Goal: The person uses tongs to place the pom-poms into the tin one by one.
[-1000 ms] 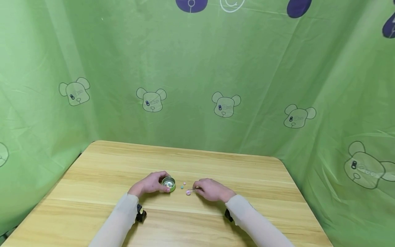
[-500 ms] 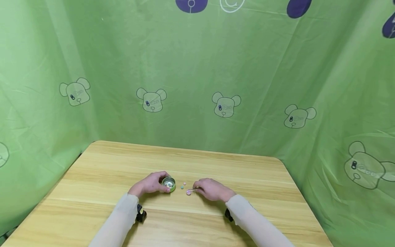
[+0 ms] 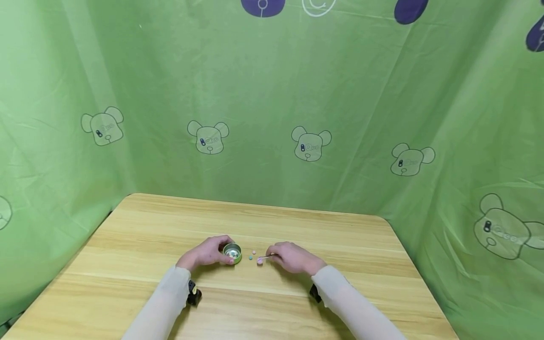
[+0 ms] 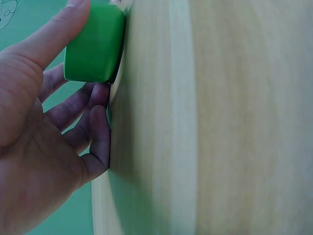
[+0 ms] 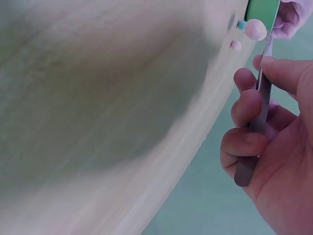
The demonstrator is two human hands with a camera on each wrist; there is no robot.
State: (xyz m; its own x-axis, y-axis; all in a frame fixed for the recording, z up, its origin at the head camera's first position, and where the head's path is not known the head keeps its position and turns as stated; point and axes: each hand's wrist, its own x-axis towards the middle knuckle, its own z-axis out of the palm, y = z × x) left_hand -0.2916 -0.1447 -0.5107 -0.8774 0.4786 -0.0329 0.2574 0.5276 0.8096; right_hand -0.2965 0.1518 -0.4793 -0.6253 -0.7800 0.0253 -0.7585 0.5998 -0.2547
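Nearby, teal ball [image 3: 250, 258] between tin [image 3: 237, 260] and tweezers [image 5: 264, 90]; small pink ball [image 5: 236, 45] beside.

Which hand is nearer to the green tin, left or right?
Left. The left hand grips the green tin by its side wall; the right hand is apart from it, to its right, holding tweezers.

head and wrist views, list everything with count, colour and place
Tin: one, green, on the table, held by the left hand
Large ball: one, pink, at the tips of the tweezers
Small ball: one, pink, on the table
Teal ball: one, teal, near the small ball
Tweezers: one, grey, in the right hand
Table: one, wood-coloured, beneath the hands
Curtain: count unclear, green, around the table
Wrist cameras: two, black, one per arm
Sleeves: two, pale, on the arms
Hands: two, bare, over the table
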